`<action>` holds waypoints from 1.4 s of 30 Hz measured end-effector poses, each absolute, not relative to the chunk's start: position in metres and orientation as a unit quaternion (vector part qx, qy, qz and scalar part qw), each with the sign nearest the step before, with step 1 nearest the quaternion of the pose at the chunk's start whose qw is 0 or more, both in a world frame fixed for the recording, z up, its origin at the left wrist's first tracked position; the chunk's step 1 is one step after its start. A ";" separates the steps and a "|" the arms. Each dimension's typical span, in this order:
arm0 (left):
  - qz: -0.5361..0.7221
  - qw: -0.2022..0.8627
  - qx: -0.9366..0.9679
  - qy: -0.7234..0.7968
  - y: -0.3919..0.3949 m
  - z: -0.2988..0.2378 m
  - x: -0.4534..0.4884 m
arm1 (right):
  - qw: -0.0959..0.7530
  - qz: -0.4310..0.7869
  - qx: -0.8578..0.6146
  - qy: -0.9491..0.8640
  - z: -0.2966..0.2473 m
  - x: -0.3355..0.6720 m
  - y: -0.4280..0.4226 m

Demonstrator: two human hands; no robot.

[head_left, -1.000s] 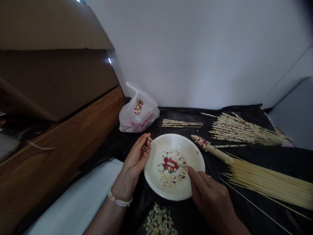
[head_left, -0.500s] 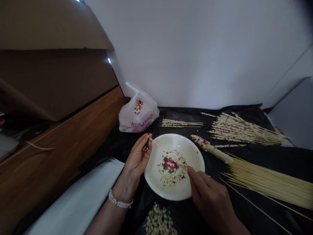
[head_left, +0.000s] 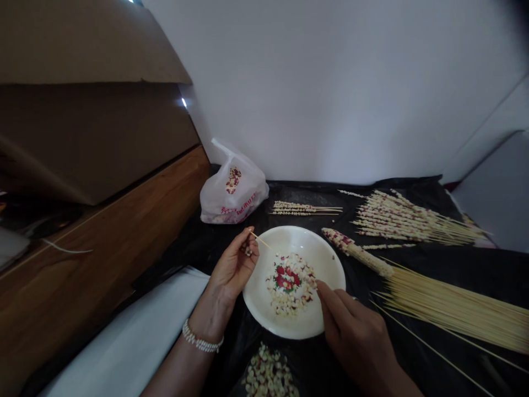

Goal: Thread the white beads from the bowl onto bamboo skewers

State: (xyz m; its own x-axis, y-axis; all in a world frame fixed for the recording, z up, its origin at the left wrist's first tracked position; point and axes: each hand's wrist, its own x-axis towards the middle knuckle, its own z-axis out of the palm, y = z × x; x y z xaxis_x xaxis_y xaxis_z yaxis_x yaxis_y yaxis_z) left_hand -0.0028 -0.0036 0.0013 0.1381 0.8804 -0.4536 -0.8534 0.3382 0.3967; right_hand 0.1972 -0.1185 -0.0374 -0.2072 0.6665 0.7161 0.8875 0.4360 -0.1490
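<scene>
My left hand [head_left: 237, 259] is closed at the left rim of a white bowl [head_left: 330, 264]. It pinches a thin wooden stick [head_left: 262, 241] whose free end slants down over the bowl. A few pale kernels show between its curled fingers. Corn kernels [head_left: 291, 306], cream and dark red, lie scattered in the bowl around a red printed pattern. My right hand [head_left: 355, 325] reaches over the bowl's right side with fingers pressed together. Its fingertips are by the kernels, and whatever is between them is hidden.
A partly stripped corn cob [head_left: 359, 253] lies beside a bundle of bare sticks [head_left: 450, 303]. Kernel-threaded sticks [head_left: 397, 218] lie behind, with a smaller group [head_left: 293, 208] nearer a white plastic bag [head_left: 235, 190]. Loose kernels [head_left: 270, 375] sit in front. A cardboard box [head_left: 91, 110] stands left.
My left hand has shifted very slightly, with its fingers a little more curled around the stick. My right hand stays in the same place.
</scene>
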 end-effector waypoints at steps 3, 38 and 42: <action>0.567 0.758 0.027 0.321 -0.004 0.001 -0.001 | 0.371 -0.145 -0.511 -0.762 -0.038 0.197 -0.118; 0.484 0.775 0.096 0.395 -0.024 -0.015 0.029 | 0.367 -0.150 -0.531 -0.749 -0.044 0.205 -0.115; 0.474 0.774 0.114 0.404 -0.023 -0.015 0.028 | 0.367 -0.144 -0.527 -0.753 -0.043 0.205 -0.115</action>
State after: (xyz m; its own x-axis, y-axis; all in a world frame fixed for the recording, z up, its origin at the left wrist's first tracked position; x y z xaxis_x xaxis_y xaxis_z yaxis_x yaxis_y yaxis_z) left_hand 0.0281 -0.0234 -0.0150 0.2232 0.8263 -0.5171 -0.6412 0.5240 0.5606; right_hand 0.2053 -0.1154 -0.0434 -0.1748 0.6873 0.7051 0.8993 0.4029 -0.1698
